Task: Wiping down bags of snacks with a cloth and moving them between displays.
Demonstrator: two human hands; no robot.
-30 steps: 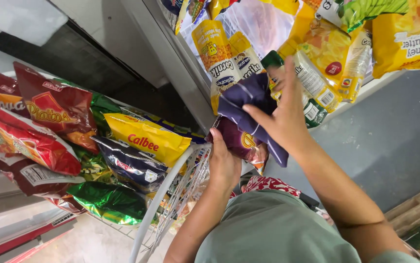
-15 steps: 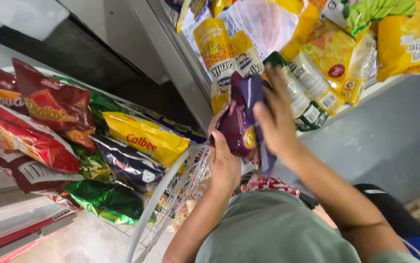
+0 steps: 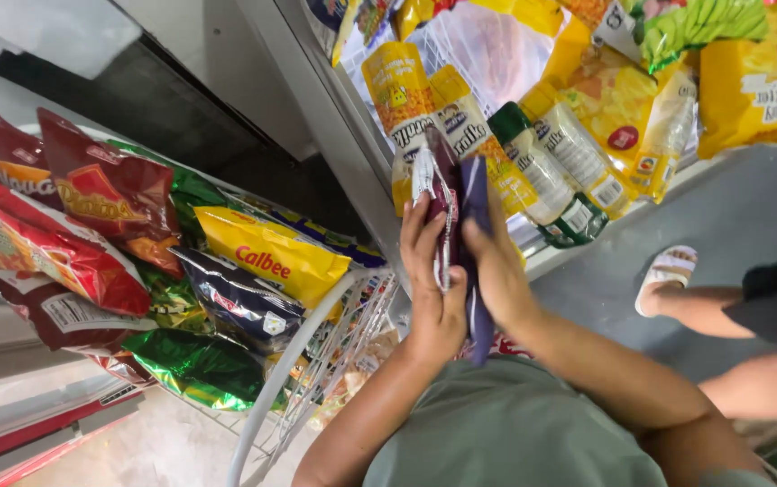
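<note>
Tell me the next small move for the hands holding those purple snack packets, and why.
Probably lift the purple snack packets up toward the wire rack of hanging snack bags. The left hand and right hand press them flat and upright between the palms, just below that rack, tops pointing at it.

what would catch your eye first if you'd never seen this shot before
In the middle, the left hand and right hand press a stack of dark purple snack packets between them, held upright. To the left, a white wire basket is heaped with snack bags, red ones and a yellow snack bag among them. Along the top right, yellow packets crowd a shelf, and another person's sandalled foot shows on the grey floor.
</note>
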